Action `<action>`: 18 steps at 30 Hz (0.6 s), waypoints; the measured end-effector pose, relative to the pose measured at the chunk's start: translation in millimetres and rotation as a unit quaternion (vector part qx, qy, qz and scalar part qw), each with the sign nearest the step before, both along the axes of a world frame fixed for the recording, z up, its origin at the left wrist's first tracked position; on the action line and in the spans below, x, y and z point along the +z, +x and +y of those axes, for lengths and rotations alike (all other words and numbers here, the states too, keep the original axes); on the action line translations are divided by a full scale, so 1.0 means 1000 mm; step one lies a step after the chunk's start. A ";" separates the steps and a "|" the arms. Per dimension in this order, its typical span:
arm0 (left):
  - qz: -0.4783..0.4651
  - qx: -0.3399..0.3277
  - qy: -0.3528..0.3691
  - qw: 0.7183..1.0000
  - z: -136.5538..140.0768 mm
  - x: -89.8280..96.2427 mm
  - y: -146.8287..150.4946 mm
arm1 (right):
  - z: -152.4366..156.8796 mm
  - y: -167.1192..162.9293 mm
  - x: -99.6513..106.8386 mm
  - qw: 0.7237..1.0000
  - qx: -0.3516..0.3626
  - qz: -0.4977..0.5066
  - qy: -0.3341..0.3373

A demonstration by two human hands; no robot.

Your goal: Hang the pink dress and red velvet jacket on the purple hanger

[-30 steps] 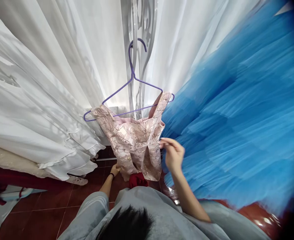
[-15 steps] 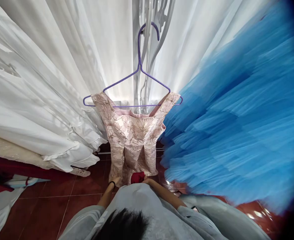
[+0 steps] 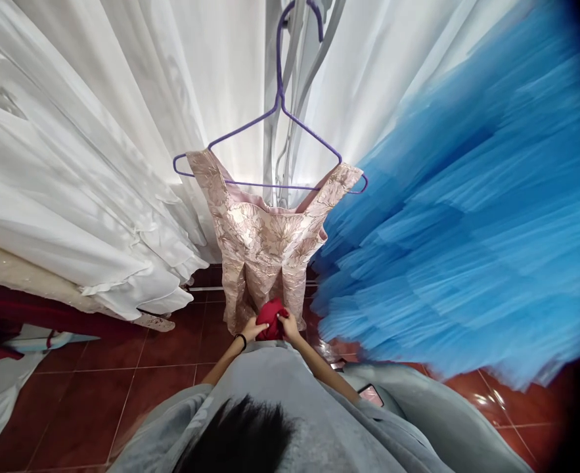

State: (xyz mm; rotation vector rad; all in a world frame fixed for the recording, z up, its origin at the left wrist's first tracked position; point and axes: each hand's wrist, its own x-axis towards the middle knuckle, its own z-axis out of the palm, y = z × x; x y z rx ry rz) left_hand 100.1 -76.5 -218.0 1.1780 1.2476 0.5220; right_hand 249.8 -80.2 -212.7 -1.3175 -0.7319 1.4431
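Observation:
Close to my body, a bunched red cloth (image 3: 270,318) lies between my two hands. My left hand (image 3: 254,328), with a black band at its wrist, is closed on the cloth's left side, thumb on top. My right hand (image 3: 288,324) pinches its right edge. Just beyond the cloth hangs a pink-gold floral brocade dress (image 3: 272,236) with wide straps. A purple hanger (image 3: 255,123) carries it by the straps. The cloth and my hands overlap the dress's lower part, and I cannot tell whether they touch it.
White garments (image 3: 122,197) crowd the left side. A full blue tulle skirt (image 3: 457,249) fills the right. Behind the hanger stands a pale ornate metal frame (image 3: 302,72). Below are red floor tiles (image 3: 92,401), and a phone (image 3: 371,395) rests on a grey surface at my right.
Both hands have come up with the red cloth, and more of it shows now. The dress and hanger sit higher in view and tilt slightly. More of the phone is visible.

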 end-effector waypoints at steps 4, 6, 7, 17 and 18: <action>-0.037 0.071 0.010 0.997 0.019 0.003 0.002 | 0.014 0.014 0.001 0.998 -0.060 -0.007 -0.018; -0.062 0.094 0.033 0.993 0.029 0.020 -0.005 | 0.017 0.020 0.012 0.997 -0.070 0.008 -0.014; -0.073 0.103 0.043 0.991 0.033 0.031 -0.010 | 0.018 0.022 0.021 0.997 -0.072 0.019 -0.013; -0.148 0.059 0.117 0.980 0.018 0.147 -0.004 | 0.038 0.034 0.126 0.981 -0.115 0.154 0.027; -0.134 0.022 0.119 0.984 0.010 0.150 0.003 | 0.039 0.036 0.135 0.981 -0.106 0.160 0.032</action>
